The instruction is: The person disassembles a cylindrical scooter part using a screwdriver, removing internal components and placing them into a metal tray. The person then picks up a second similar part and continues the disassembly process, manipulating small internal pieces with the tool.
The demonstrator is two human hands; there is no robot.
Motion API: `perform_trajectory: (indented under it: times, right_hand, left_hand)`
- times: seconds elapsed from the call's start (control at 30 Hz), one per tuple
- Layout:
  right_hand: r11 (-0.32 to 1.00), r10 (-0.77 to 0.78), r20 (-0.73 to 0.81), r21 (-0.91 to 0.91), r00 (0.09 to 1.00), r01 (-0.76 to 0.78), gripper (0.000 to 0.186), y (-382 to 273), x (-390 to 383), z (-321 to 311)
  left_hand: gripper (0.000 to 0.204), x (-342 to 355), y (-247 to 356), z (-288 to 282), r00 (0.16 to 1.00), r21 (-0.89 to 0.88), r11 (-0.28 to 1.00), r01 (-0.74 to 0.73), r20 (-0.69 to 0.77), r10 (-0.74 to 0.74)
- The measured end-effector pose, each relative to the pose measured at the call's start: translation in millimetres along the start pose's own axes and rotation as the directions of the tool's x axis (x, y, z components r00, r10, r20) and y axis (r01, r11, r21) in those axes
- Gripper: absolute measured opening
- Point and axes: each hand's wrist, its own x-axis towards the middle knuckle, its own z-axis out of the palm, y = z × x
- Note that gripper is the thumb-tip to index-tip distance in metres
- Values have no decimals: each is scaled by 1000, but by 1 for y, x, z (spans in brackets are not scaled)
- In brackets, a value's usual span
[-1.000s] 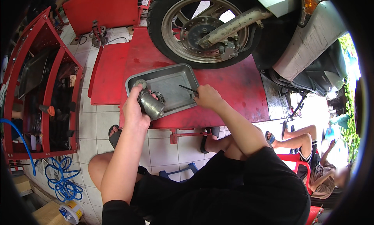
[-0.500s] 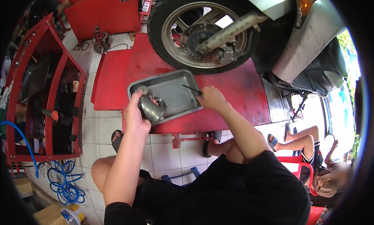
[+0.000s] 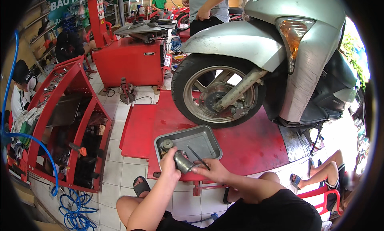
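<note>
My left hand (image 3: 171, 164) is closed round a grey metal cylinder (image 3: 183, 163), shaped like a small motor housing, in front of a grey metal tray (image 3: 208, 145). My right hand (image 3: 215, 171) grips a thin dark rod (image 3: 195, 154), whose far end points up over the tray. Its fingertips also meet the cylinder's lower right end. Whether the rod is a screwdriver or another tool cannot be made out. A round metal part (image 3: 167, 144) and smaller pieces show at the tray's left end, partly hidden by my left hand.
The tray rests on a red lift platform (image 3: 256, 139), below a scooter's front wheel (image 3: 218, 91). A red tool cart (image 3: 72, 131) stands at left, with a blue hose (image 3: 76, 211) coiled beside it. Someone sits on a red chair (image 3: 334, 195) at right; another person (image 3: 208, 11) stands behind the wheel.
The view has tilted upward. My right hand has moved from the tray's right edge to the cylinder, still with the rod. The cylinder is now nearer to me, at the tray's front edge.
</note>
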Motion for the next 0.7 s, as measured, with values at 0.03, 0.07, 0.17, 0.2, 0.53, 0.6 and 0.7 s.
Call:
perform_trajectory:
  times: [0.03,0.07,0.17,0.2,0.53,0.6,0.7]
  right_hand:
    - [998,-42,-19,-50,999,41,63,-9,-5,5]
    - [992,-87,-30,-96,996,84,66,-19,-9,11]
    - [970,-97,-55,-229,994,82,73,-43,-18,15]
    - [961,-77,-63,-270,995,57,75,-45,-19,15]
    - [969,-185,-250,-205,950,135,79,-9,-7,16]
    - [974,-131,-200,159,971,164,74,-9,-4,15]
    - [668,107,56,735,993,-114,60,-26,-6,9]
  left_hand:
    - [23,-2,-2,1,1000,-32,999,12,-17,-13]
    - [17,-4,-2,1,999,-66,998,19,-39,-21]
    - [18,-13,-8,4,999,-10,999,32,-40,-33]
    - [20,-17,-10,7,998,36,998,51,-37,-49]
    - [32,-36,-8,27,998,78,996,40,55,-44]
    - [36,-42,-4,29,999,156,987,-28,48,21]
    - [40,-33,-10,18,987,163,981,-101,137,79]
